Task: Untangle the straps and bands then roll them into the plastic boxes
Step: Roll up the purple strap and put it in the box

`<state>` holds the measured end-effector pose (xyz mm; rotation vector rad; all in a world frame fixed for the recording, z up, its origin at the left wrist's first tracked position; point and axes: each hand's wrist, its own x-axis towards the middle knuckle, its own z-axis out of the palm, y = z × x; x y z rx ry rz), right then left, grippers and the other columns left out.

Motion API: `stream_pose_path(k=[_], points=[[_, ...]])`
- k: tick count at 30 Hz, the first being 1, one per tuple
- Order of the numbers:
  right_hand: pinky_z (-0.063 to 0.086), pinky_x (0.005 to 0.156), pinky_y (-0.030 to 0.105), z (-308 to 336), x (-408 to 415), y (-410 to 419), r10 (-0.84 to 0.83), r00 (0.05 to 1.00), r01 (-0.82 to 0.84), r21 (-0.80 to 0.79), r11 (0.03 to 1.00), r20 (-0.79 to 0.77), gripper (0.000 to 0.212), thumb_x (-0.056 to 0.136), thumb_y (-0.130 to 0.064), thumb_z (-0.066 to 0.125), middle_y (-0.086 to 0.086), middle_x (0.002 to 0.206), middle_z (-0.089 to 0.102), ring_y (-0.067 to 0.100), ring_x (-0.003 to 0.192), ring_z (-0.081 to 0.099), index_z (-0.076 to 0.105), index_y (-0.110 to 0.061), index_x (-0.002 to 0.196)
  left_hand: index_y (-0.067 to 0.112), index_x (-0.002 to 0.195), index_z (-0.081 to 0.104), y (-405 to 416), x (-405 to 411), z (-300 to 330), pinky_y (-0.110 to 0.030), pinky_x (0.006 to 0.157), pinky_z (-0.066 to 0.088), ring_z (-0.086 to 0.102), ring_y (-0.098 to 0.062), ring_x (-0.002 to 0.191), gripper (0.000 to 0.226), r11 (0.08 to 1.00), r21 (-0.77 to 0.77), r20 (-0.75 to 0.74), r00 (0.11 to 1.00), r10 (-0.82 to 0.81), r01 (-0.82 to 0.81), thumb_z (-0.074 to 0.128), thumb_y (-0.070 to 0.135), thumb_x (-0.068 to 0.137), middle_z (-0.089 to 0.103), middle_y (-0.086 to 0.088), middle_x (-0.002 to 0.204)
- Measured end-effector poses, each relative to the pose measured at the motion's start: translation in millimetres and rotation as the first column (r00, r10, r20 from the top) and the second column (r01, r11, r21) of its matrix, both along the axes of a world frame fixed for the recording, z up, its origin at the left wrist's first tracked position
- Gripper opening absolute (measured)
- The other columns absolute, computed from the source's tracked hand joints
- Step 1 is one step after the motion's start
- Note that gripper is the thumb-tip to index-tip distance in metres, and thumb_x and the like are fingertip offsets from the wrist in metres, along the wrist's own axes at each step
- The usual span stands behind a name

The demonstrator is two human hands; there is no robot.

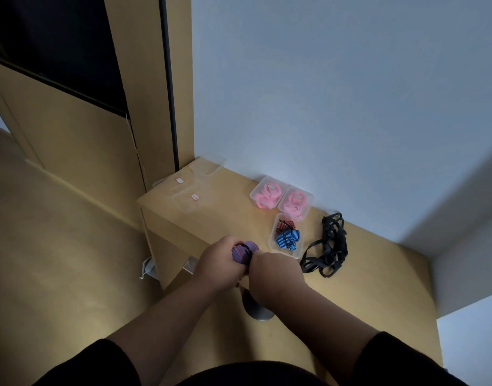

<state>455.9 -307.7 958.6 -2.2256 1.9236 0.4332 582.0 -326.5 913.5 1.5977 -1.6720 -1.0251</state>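
Note:
A purple striped strap (pixel 243 253), partly rolled, sits between my two hands above the wooden table (pixel 378 288). My left hand (pixel 221 260) grips its left side and my right hand (pixel 275 277) holds it from the right, with the fingers hidden. A clear plastic box (pixel 275 245) just beyond holds a red striped band (pixel 285 225) and a blue striped band (pixel 288 239). Two more clear boxes hold pink bands (pixel 267 195) (pixel 295 203). A tangle of black straps (pixel 329 246) lies loose on the table, right of the boxes.
Empty clear boxes or lids with small red labels (pixel 194 190) lie at the table's far left corner. A grey rounded object (pixel 257 307) sits below my hands. A white wall runs behind the table, and a tall wooden cabinet (pixel 144 79) stands at the left.

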Motion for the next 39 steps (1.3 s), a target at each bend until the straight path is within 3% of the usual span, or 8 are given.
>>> stream_pose_path(k=[9, 13, 17, 19, 23, 26, 33, 39], points=[[0.049, 0.073, 0.036, -36.4, -1.6, 9.9, -0.028, 0.968, 0.052, -0.091, 0.994, 0.251, 0.02, 0.101, -0.02, 0.047, 0.004, 0.114, 0.059, 0.019, 0.088, 0.053, 0.047, -0.017, 0.121, 0.025, 0.111, 0.061, -24.0, 21.3, -9.1, -0.026, 0.064, 0.057, 0.07, -0.019, 0.077, 0.039, 0.987, 0.04, -0.099, 0.984, -0.151, 0.156, 0.072, 0.01, 0.076, 0.069, -0.001, 0.094], [0.052, 0.084, 0.035, -45.0, -10.5, 7.6, -0.093, 0.909, 0.175, -0.168, 0.97, 0.407, 0.027, 0.1, -0.035, 0.054, -0.003, 0.123, 0.056, 0.015, 0.1, 0.053, 0.049, -0.023, 0.124, 0.024, 0.116, 0.057, -29.6, 23.3, -19.5, -0.036, 0.072, 0.062, 0.07, -0.019, 0.087, 0.045, 0.979, 0.111, -0.239, 0.961, -0.138, 0.168, 0.075, 0.008, 0.077, 0.067, -0.003, 0.102], [0.047, 0.102, 0.033, -47.1, -30.5, 7.5, -0.22, 0.616, 0.313, 0.021, 0.95, 0.757, 0.07, 0.096, -0.034, 0.065, -0.005, 0.149, 0.044, 0.013, 0.126, 0.054, 0.025, -0.027, 0.154, 0.017, 0.123, 0.053, -31.3, 24.6, -27.3, -0.039, 0.075, 0.062, 0.069, -0.019, 0.09, 0.049, 0.946, 0.2, -0.407, 0.899, -0.158, 0.257, 0.074, 0.0, 0.083, 0.066, -0.009, 0.112], [0.046, 0.108, 0.034, -50.8, -39.6, 6.3, -0.249, 0.487, 0.256, 0.135, 0.957, 0.837, 0.073, 0.099, -0.028, 0.062, -0.006, 0.153, 0.043, 0.01, 0.128, 0.055, 0.019, -0.03, 0.158, 0.014, 0.13, 0.048, -31.5, 17.7, -31.9, -0.037, 0.069, 0.061, 0.069, -0.018, 0.084, 0.056, 0.929, 0.224, -0.449, 0.877, -0.169, 0.294, 0.074, -0.002, 0.084, 0.065, -0.012, 0.115], [0.048, 0.107, 0.046, -59.1, -57.8, 2.3, -0.288, 0.355, 0.259, 0.202, 0.945, 0.889, 0.075, 0.088, -0.044, 0.065, -0.008, 0.139, 0.057, 0.011, 0.12, 0.062, 0.033, -0.03, 0.154, 0.021, 0.13, 0.048, -40.3, -4.1, -40.6, -0.034, 0.056, 0.051, 0.065, -0.017, 0.072, 0.065, 0.92, 0.211, -0.409, 0.885, -0.225, 0.331, 0.081, 0.016, 0.074, 0.069, -0.011, 0.102], [0.052, 0.103, 0.04, -59.9, -73.0, -7.5, -0.329, 0.229, 0.306, 0.253, 0.918, 0.916, 0.074, 0.09, -0.029, 0.072, -0.005, 0.135, 0.059, 0.012, 0.113, 0.065, 0.034, -0.024, 0.154, 0.027, 0.123, 0.054, -51.8, -22.2, -41.0, -0.03, 0.054, 0.042, 0.06, -0.019, 0.073, 0.059, 0.902, 0.229, -0.404, 0.879, -0.255, 0.367, 0.082, 0.02, 0.072, 0.069, -0.005, 0.088], [0.055, 0.097, 0.031, -66.8, -117.8, -54.5, -0.338, 0.329, 0.272, 0.254, 0.928, 0.882, 0.071, 0.085, -0.026, 0.079, -0.011, 0.124, 0.059, 0.007, 0.105, 0.065, 0.041, -0.032, 0.145, 0.031, 0.128, 0.054, -94.4, -59.5, -41.0, -0.024, 0.056, 0.047, 0.06, -0.001, 0.066, 0.058, 0.878, 0.241, -0.264, 0.898, -0.351, 0.414, 0.082, 0.019, 0.079, 0.069, 0.002, 0.097], [0.056, 0.085, 0.023, -79.2, -155.0, -100.1, -0.346, 0.37, 0.317, 0.233, 0.919, 0.862, 0.064, 0.08, -0.02, 0.083, -0.008, 0.112, 0.063, 0.007, 0.099, 0.066, 0.049, -0.028, 0.134, 0.023, 0.135, 0.049, -134.1, -91.2, -49.3, -0.03, 0.083, 0.058, 0.064, -0.011, 0.098, 0.068, 0.919, 0.249, -0.163, 0.949, -0.27, 0.305, 0.077, 0.0, 0.077, 0.063, -0.003, 0.118]])
